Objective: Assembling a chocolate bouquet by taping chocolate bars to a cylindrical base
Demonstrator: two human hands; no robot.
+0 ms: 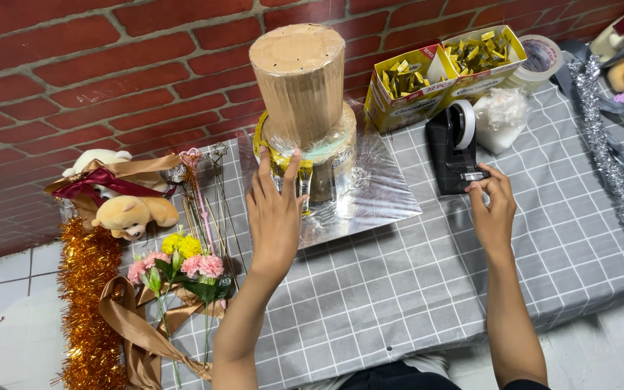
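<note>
I'm looking down over a table (427, 289) under a grey checked cloth, set against a brick wall. My left hand (274, 217) is up flat, fingers spread fairly wide, pressed against the lower tier of a two-tier cardboard tower (303, 108) that stands on a silver board (370, 195) near the back edge; small gold-wrapped pieces (283, 167) already line that lower tier just under my fingertips. My right hand (491, 209) is at the front of the black tape dispenser (455, 148), thumb and forefinger pinched narrow at the cutter, though whether a strip of tape is between them I cannot tell, it's too fine to see. Behind the dispenser sit two open yellow boxes (442, 72) of gold-wrapped pieces, a roll of wide tape (541, 58) and a white bag (501, 115). Along the left edge lie a plush bear (135, 213), artificial flowers (182, 263), brown ribbon (135, 332) and orange tinsel (88, 303); silver tinsel (608, 159) trails down the right side. As for risk, I judge the tower top-heavy: lean too hard with the left palm and it could slide on the slick silver board or tip toward the wall. Ease off instead and the piece under my fingers could slip down before anything fixes it. On the right, a one-handed tug could drag the dispenser along the cloth, or let the tape curl back and stick to itself.
</note>
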